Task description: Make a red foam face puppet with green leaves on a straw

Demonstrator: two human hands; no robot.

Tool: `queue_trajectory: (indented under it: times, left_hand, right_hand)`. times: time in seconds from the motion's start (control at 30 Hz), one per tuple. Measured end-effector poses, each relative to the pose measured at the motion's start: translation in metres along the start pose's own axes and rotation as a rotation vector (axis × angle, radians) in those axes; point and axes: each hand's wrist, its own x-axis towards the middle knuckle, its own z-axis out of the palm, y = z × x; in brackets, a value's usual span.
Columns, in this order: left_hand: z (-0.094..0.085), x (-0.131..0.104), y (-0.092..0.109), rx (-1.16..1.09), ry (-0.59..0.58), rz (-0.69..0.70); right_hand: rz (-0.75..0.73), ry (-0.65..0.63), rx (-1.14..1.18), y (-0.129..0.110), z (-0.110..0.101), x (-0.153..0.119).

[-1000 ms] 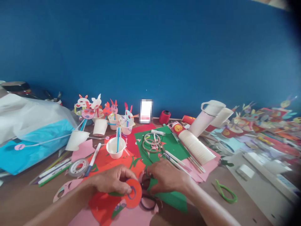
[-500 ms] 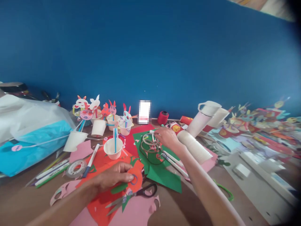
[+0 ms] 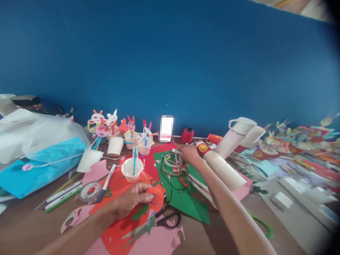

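My left hand (image 3: 132, 199) pinches an orange paper cutout (image 3: 157, 199) with a blue ring drawn on it, thumb on top. Just below it, scissors (image 3: 170, 220) with black handles lie on orange and pink paper, a green scrap across their blades. My right hand (image 3: 190, 154) reaches to the far side of the green paper (image 3: 190, 205), beside a coiled cable (image 3: 173, 164) and a small white piece (image 3: 176, 151). Its fingertips are blurred and partly hidden, so a grip does not show. Near my left hand stands a white paper cup (image 3: 132, 170) with blue straws.
Paper cups with animal-face figures on straws (image 3: 115, 145) stand at back left. A stack of paper cups (image 3: 225, 170) lies right of my right arm, near a white jug (image 3: 237, 132). A tape roll (image 3: 90, 191), markers (image 3: 65, 193) and a plastic bag (image 3: 53, 134) lie left.
The whole view has shifted slightly, so things sit further right. My left hand keeps the orange cutout, now turned a little. My right hand stays near the cable, its fingers less visible.
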Motion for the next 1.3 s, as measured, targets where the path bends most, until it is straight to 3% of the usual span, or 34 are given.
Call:
queue_trajectory:
  times: [0.2,0.27,0.33,0.4,0.53,0.67,0.83,0.97,1.2,1.3]
  left_hand:
    - [-0.002,0.003,-0.006,0.038,-0.073,0.107]
    - [-0.003,0.004,-0.006,0.044,-0.083,0.159]
    - [-0.005,0.004,-0.004,0.083,-0.11,0.201]
    - [-0.007,0.002,0.0,0.171,-0.164,0.215]
    - [-0.005,-0.003,0.009,0.4,-0.271,0.178]
    - [-0.001,-0.004,0.006,0.501,-0.338,0.102]
    - [0.005,-0.003,-0.005,0.615,-0.195,0.155]
    - [0.015,-0.009,-0.002,0.67,-0.189,0.132]
    - [0.006,-0.009,0.007,0.614,-0.253,0.15]
    - [0.001,-0.009,0.012,0.607,-0.247,0.177]
  right_hand:
    - [-0.029,0.183,0.114,-0.015,-0.029,-0.031]
    - [-0.151,0.292,0.365,-0.026,-0.037,-0.052]
    - [-0.343,0.224,0.551,-0.038,-0.041,-0.073]
    - [-0.549,0.067,0.594,-0.051,-0.04,-0.09]
    - [-0.641,-0.04,0.574,-0.07,-0.03,-0.11]
    - [-0.565,-0.091,0.667,-0.081,-0.024,-0.118]
    - [-0.281,-0.197,0.825,-0.082,-0.023,-0.122]
    - [-0.206,-0.252,0.892,-0.079,-0.02,-0.127]
    - [-0.153,-0.068,0.992,-0.06,-0.026,-0.127]
    - [-0.221,-0.015,0.92,-0.057,-0.025,-0.127]
